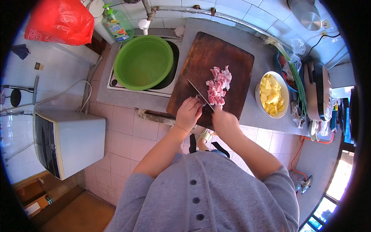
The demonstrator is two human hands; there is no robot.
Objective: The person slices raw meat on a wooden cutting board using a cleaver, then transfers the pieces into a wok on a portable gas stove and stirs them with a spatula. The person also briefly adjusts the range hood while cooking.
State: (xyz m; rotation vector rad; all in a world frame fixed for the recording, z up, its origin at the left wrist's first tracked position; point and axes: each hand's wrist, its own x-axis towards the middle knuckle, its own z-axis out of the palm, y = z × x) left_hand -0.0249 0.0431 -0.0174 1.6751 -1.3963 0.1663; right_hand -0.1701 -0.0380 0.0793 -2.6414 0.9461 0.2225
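Note:
A dark wooden cutting board (191, 66) lies on the grey counter, jutting a little over its front edge. My right hand (225, 120) grips a knife (200, 94), seen nearly edge-on as a thin bright line slanting up to the left. On the blade's left side, my left hand (189, 111) presses with bent fingers on a small piece of raw meat (200, 99), mostly hidden under the fingertips. To the right of the blade sits a loose heap of cut raw pork (218, 84), pink with white fat.
Left of the board, a green plastic basin (143, 63) rests over the sink beneath a white tap (143, 26). A white bowl of cut potatoes (272, 94) stands right, near green onions (297, 78) and a rice cooker (317, 90). A detergent bottle (118, 26) stands behind the basin.

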